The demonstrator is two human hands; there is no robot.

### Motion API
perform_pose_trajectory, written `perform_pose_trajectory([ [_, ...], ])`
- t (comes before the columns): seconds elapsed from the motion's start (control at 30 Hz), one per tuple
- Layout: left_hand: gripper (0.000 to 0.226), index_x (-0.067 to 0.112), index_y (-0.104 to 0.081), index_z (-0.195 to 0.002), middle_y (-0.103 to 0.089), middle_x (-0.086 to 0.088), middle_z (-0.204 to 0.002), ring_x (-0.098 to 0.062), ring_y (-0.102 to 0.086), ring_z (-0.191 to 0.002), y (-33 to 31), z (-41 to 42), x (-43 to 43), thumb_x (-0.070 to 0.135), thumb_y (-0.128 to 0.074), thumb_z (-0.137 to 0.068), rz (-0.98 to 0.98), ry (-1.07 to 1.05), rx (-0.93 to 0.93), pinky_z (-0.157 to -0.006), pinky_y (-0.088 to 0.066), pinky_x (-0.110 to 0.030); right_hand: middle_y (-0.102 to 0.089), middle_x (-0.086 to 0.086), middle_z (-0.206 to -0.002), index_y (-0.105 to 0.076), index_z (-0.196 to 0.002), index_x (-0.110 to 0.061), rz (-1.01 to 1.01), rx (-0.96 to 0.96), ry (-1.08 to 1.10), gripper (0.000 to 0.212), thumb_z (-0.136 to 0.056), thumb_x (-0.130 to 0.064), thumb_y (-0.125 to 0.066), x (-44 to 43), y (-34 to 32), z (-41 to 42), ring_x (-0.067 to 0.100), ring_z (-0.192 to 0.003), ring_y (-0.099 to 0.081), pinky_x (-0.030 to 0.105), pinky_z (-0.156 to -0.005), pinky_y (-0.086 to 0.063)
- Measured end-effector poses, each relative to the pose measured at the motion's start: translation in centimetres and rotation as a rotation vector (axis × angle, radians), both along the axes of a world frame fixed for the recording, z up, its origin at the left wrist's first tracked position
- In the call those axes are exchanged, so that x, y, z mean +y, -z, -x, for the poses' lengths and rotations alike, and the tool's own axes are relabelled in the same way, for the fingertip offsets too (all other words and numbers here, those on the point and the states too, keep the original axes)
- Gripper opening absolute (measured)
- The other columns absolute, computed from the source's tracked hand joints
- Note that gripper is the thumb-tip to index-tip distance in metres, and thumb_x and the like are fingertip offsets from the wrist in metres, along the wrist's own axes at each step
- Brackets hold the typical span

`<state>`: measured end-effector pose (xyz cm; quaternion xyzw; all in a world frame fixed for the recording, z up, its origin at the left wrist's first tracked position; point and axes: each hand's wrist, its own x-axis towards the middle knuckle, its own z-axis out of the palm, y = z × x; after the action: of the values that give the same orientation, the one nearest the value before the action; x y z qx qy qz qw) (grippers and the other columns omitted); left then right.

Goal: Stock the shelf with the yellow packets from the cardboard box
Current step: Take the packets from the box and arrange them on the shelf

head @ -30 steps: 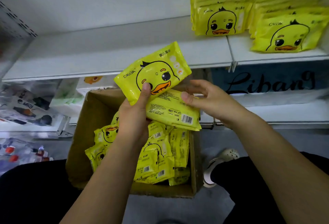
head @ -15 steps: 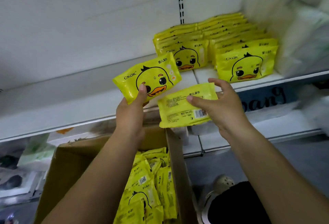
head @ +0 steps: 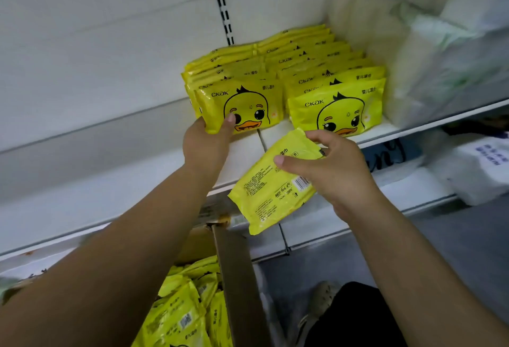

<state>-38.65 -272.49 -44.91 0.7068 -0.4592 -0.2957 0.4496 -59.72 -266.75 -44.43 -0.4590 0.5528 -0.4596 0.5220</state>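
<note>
Yellow packets (head: 334,111) upright on shelf (head: 248,151), cardboard box (head: 234,264) holding more

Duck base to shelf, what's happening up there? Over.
Left hand grips duck packet at front of left row. Right hand holds second packet, barcode side up, short of the shelf. Nothing blocking.

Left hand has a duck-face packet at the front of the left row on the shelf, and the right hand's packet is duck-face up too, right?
Not quite. The head view shows the right hand holding its packet back side up: small print and a barcode, no duck. The left hand does hold a duck-face packet at the front of the left row on the shelf.
</note>
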Motion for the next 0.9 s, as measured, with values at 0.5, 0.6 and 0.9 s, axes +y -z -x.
perform_pose_trajectory([
  [0.5,0.045,0.015,-0.067,-0.106,-0.073,0.0,-0.1,-0.016,-0.069,-0.095,-0.7,0.0,9.3,0.058,-0.059,-0.097,-0.046,-0.22,0.124,-0.089,-0.056,-0.036,-0.078,-0.001,-0.099,-0.072,-0.108,-0.019,-0.154,-0.123,-0.091,0.063,-0.054,-0.041,-0.096,0.1,0.0,-0.6,0.022,-0.096,-0.074,0.051,-0.096,-0.055],
  [0.6,0.038,0.017,-0.068,-0.091,-0.073,0.003,-0.081,-0.011,-0.067,-0.069,-1.2,0.1,13.4,0.048,-0.052,-0.104,-0.121,-0.264,0.369,-0.07,-0.058,-0.031,-0.078,0.0,-0.099,-0.071,-0.108,-0.018,-0.19,-0.204,-0.119,0.062,-0.053,-0.037,-0.095,1.6,-0.2,-1.8,0.021,-0.096,-0.074,0.05,-0.097,-0.055],
  [0.9,0.025,0.015,-0.081,-0.09,-0.077,-0.017,-0.103,-0.034,-0.071,-0.095,-1.0,-1.8,23.5,0.039,-0.072,-0.094,0.013,-0.512,0.62,-0.096,-0.056,-0.06,-0.078,0.002,-0.096,-0.074,-0.098,-0.02,-0.268,-0.201,-0.267,0.026,-0.094,-0.045,-0.065,8.2,-0.7,-6.6,0.023,-0.091,-0.075,0.043,-0.086,-0.06],
])
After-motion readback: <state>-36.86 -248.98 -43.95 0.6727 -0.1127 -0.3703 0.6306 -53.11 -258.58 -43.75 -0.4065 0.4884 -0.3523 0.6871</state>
